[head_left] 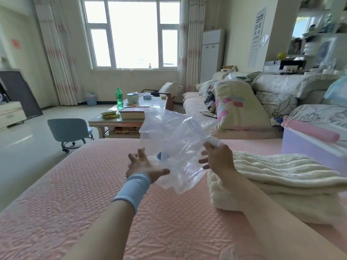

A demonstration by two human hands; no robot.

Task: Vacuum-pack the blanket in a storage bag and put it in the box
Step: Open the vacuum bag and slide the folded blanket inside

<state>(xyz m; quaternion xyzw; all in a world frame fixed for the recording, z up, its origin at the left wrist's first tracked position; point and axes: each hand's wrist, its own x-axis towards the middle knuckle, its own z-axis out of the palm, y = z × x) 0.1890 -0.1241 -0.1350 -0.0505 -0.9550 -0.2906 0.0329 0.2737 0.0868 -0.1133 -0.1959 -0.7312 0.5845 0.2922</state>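
Above bed (75,184): bag (174,139) raised clear, bunched edge pinched in right hand (218,158); left hand (142,166) splayed, loose against film, apparently to spread it open. Blanket (281,175) folded at right, unbagged; box (308,145) just beyond.

We see a bright, daylit room; the window (131,34) ahead is blown out to white and hazes the frame around it. A pale streak of glare lies on the floor (18,137). Shadows on the pink cover (75,184) are soft. The shelves (319,30) at the right edge smear into blur, the curtains (50,44) bow with wide-angle distortion, and the clear bag (174,143) carries a faint sheen
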